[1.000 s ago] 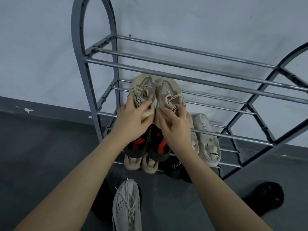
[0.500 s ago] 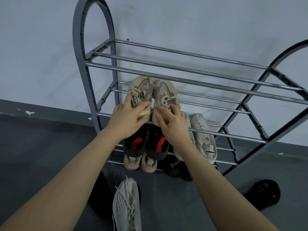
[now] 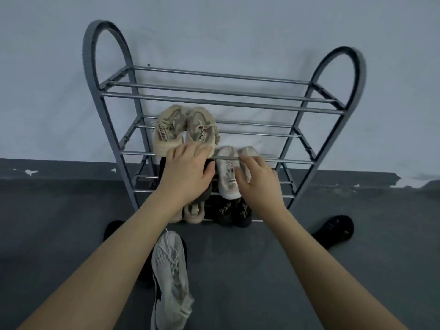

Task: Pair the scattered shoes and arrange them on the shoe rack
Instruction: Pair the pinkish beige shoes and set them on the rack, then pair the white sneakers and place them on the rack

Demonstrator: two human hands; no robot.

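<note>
Standing against a pale wall, the grey rack (image 3: 114,129) has four tiers of metal bars between arched side frames. A beige pair (image 3: 184,129) sits side by side at the left of the second tier, toes to the wall, heels at the front bar. The left hand (image 3: 188,172) hovers just in front of those heels with fingers straight and spread, gripping nothing; whether the fingertips touch the heels cannot be told. The right hand (image 3: 258,181) hangs beside it, fingers loosely bent near the front bar, also holding nothing. Under the right hand, on the third tier, lies a white pair (image 3: 228,172), partly hidden by the fingers. A dark pair (image 3: 209,184) on the same tier is mostly covered by the left hand. On the bottom tier sit another beige pair (image 3: 194,211) and a black pair (image 3: 234,210), heels outward. On the dark floor, a white sneaker (image 3: 170,277) lies near the left forearm, over a black shoe (image 3: 114,231), and a black slipper (image 3: 333,231) lies well apart to the right of the rack.
</note>
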